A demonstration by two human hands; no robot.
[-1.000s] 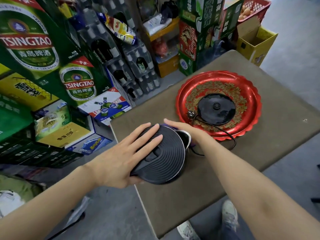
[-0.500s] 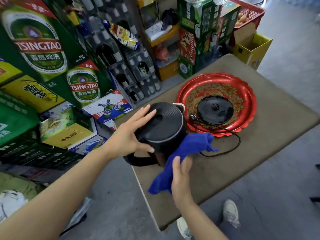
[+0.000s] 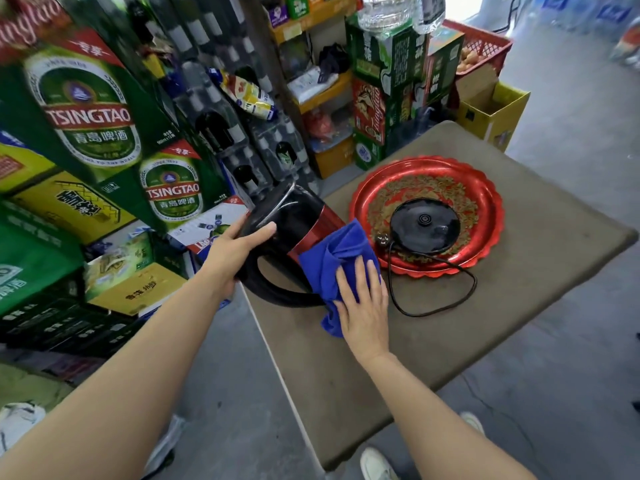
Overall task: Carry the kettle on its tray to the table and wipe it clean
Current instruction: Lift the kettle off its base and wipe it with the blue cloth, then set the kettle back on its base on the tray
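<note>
A black kettle (image 3: 294,223) with a red band lies tilted on its side at the table's left edge, its handle facing me. My left hand (image 3: 232,252) grips its upper body. My right hand (image 3: 363,306) presses a blue cloth (image 3: 334,258) flat against the kettle's side near the red band. The red scalloped tray (image 3: 485,216) sits on the table to the right, with the black kettle base (image 3: 424,225) at its middle. The base's black cord (image 3: 440,299) loops off the tray onto the table.
The brown table (image 3: 519,323) has its near-left edge right under the kettle. Stacked green beer cartons (image 3: 90,116) and bottle crates stand at the left. A yellow open box (image 3: 491,112) and a red basket (image 3: 481,46) are behind the table. My shoes show below.
The kettle has tipped further onto its side, its lid now turned away to the left. My right hand has slid up with the cloth onto the kettle's side. The view has shifted a little.
</note>
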